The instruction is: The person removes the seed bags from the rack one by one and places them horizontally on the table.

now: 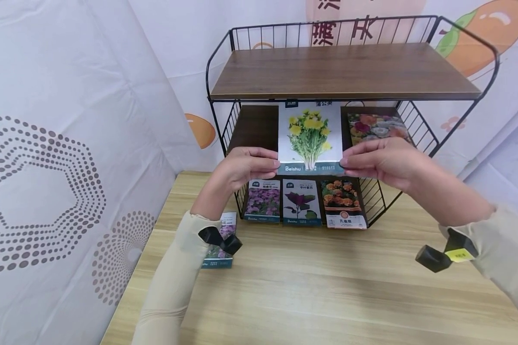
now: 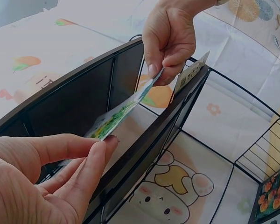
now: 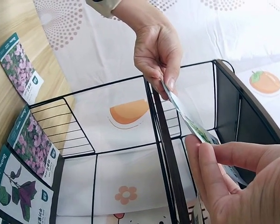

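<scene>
A seed packet with yellow dandelion flowers is held upright at the middle shelf of a black wire rack, just under the top board. My left hand pinches its lower left corner between thumb and fingers. At the lower right corner my right hand pinches it the same way. In the left wrist view the dandelion packet is seen nearly edge-on, tilted over the shelf board. To its right on the middle shelf lies a packet with red, white and orange flowers, partly hidden by my right hand.
The rack's brown top board hangs over the middle shelf. Below stand a purple flower packet, a purple-leaf packet and an orange marigold packet. Another purple flower packet lies on the wooden table, partly behind my left forearm.
</scene>
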The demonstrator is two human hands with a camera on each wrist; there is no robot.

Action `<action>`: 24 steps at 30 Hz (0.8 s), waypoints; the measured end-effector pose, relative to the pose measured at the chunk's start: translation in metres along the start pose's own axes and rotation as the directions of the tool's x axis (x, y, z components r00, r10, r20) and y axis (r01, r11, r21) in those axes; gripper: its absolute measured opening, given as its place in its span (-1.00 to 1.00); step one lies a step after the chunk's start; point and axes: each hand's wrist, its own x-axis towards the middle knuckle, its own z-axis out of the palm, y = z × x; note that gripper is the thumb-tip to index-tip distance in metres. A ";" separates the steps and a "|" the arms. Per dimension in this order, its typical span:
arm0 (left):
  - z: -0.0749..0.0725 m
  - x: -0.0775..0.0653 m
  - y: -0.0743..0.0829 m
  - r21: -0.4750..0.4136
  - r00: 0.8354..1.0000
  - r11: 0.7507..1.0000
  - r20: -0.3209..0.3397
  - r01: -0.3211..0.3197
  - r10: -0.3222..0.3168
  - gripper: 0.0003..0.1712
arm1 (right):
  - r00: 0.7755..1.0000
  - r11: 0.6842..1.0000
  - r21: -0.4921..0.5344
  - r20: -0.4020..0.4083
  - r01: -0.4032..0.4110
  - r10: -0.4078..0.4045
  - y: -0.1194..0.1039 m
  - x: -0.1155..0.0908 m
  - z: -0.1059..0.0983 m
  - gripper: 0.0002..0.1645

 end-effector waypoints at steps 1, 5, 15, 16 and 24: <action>-0.001 -0.001 0.000 0.003 1.000 1.000 0.004 -0.003 0.003 -0.71 | 1.000 1.000 -0.003 -0.002 0.002 -0.002 0.000 -0.001 0.002 -0.71; -0.004 -0.004 -0.002 0.010 1.000 1.000 0.016 -0.012 0.012 -0.73 | 1.000 0.999 -0.031 -0.003 0.018 -0.018 0.000 -0.006 0.007 -0.75; -0.008 -0.011 -0.008 0.028 0.999 0.999 0.035 -0.017 0.016 -0.77 | 0.997 0.990 -0.128 -0.039 0.061 -0.066 0.010 -0.016 0.018 -0.82; -0.009 -0.012 -0.009 0.031 0.999 0.999 0.035 -0.016 0.015 -0.78 | 0.996 0.988 -0.137 -0.044 0.066 -0.072 0.011 -0.016 0.019 -0.83; -0.012 -0.014 -0.016 0.039 0.999 0.999 0.041 -0.036 0.034 -0.78 | 0.992 0.974 -0.215 -0.078 0.077 -0.095 0.020 -0.018 0.025 -0.90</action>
